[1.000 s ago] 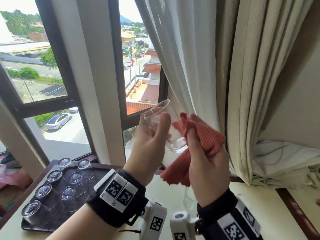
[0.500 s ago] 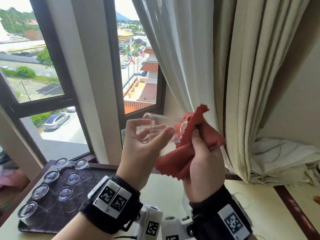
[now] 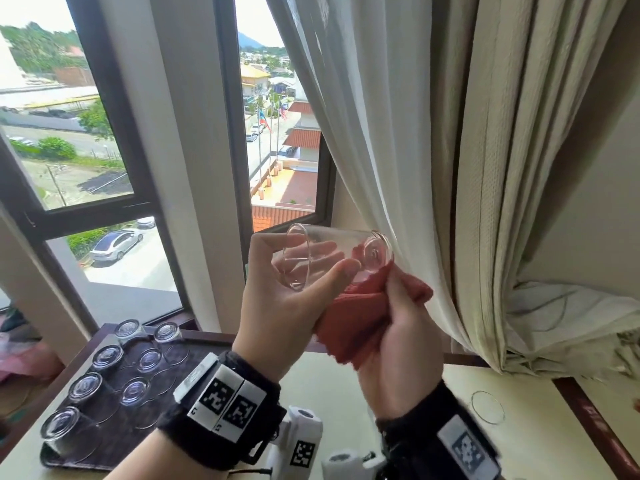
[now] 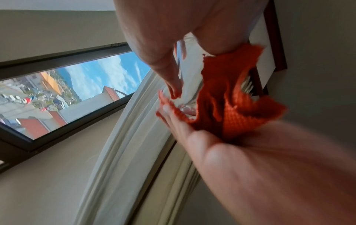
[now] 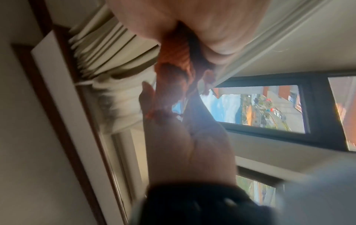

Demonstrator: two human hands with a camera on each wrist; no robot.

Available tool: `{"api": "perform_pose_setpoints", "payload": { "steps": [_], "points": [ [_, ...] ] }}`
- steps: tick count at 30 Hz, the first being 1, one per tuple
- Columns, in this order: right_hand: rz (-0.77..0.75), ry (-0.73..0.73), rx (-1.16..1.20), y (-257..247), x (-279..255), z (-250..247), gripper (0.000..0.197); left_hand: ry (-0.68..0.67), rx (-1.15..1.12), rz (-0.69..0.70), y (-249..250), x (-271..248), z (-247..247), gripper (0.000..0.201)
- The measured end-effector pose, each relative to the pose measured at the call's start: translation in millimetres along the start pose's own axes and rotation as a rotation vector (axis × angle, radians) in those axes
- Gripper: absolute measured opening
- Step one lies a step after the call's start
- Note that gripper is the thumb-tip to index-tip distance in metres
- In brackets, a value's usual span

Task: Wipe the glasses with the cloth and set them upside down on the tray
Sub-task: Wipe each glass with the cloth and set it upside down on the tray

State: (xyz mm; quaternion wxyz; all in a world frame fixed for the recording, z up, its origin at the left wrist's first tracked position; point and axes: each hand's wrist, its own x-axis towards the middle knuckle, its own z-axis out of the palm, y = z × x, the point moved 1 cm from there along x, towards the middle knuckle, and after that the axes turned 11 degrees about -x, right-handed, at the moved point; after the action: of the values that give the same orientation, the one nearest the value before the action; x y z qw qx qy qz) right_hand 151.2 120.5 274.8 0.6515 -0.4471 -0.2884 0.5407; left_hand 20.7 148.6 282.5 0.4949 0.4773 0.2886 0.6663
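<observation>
Window [image 3: 104,140] behind; left hand [image 3: 277,303] grips glass [image 3: 332,254] held sideways; right hand [image 3: 398,344] clutches cloth [image 3: 349,320] against its base; inverted glasses [image 3: 107,358] fill tray [image 3: 114,452] at desk's left edge.

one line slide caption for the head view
Left hand holds clear glass sideways; right hand grips red cloth.

Head view looks down; wrist views close, sharing cloth [image 4: 231,97].
</observation>
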Motion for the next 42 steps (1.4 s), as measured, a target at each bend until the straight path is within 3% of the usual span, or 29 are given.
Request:
{"api": "perform_pose_setpoints", "payload": {
  "steps": [3, 6, 9, 12, 15, 18, 20, 22, 23, 25, 26, 29, 32, 34, 37, 40, 42],
  "points": [
    [-0.204, 0.083, -0.213, 2.6, -7.6, 2.1, 0.046, -0.012, 0.056, -0.023, -2.4, 0.9, -3.8, 0.069],
    [-0.415, 0.064, -0.415, -10.8, 7.2, -6.5, 0.028, -0.068, 0.065, -0.029, -2.5, -6.8, -3.2, 0.065],
    [-0.272, -0.024, -0.334, -28.8, 21.6, -12.1, 0.031, -0.109, -0.009, -0.004, 2.2, -12.8, 0.8, 0.057],
    [-0.040, -0.073, -0.138, -24.7, 13.4, -14.7, 0.055, -0.133, -0.030, 0.041, 9.9, -9.6, 4.9, 0.058],
    [-0.032, -0.055, -0.083, -3.0, -7.1, -9.0, 0.054, -0.092, -0.016, 0.048, 12.7, -4.3, 4.5, 0.063],
    [-0.265, 0.012, -0.290, 11.2, -17.4, -2.7, 0.049, -0.067, 0.025, 0.014, 9.0, -2.4, 1.8, 0.063],
    [-0.523, 0.014, -0.471, 3.7, -11.1, -5.7, 0.042, -0.088, 0.048, -0.009, 5.7, -4.4, 0.3, 0.064],
    [-0.715, -0.057, -0.601, -12.3, -0.3, -10.3, 0.035, -0.099, 0.046, -0.035, 2.7, -8.2, -0.8, 0.063],
    [-0.724, -0.103, -0.636, -19.8, 8.1, -14.5, 0.031, -0.112, 0.037, -0.042, 2.1, -9.8, -0.6, 0.061],
    [-0.648, -0.128, -0.676, -36.5, 17.0, -17.6, 0.027, -0.147, 0.012, -0.033, 0.8, -11.9, 0.3, 0.059],
    [-0.528, -0.149, -0.622, -40.8, 19.2, -19.2, 0.029, -0.159, -0.003, -0.025, 0.3, -12.4, 1.0, 0.059],
    [-0.129, -0.175, -0.233, -39.7, 17.0, -23.5, 0.039, -0.153, -0.060, -0.009, -2.2, -12.9, 4.1, 0.060],
    [0.058, -0.105, -0.078, -22.0, 10.4, -25.4, 0.044, -0.115, -0.002, -0.020, -10.8, -8.4, 0.4, 0.067],
    [0.082, -0.056, -0.084, -8.5, 12.0, -31.8, 0.048, -0.084, 0.220, -0.031, -18.1, -6.1, -4.9, 0.078],
    [-0.023, 0.012, -0.187, -7.0, 17.7, -38.1, 0.043, -0.066, 0.462, -0.050, -24.3, -7.2, -11.2, 0.081],
    [-0.163, 0.078, -0.366, -13.6, 20.7, -39.7, 0.030, -0.149, 0.580, -0.105, -25.0, -9.0, -9.4, 0.077],
    [-0.218, 0.045, -0.488, -15.8, 22.3, -39.6, 0.035, -0.231, 0.649, -0.162, -26.7, -10.1, -5.9, 0.071]
  ]
}}
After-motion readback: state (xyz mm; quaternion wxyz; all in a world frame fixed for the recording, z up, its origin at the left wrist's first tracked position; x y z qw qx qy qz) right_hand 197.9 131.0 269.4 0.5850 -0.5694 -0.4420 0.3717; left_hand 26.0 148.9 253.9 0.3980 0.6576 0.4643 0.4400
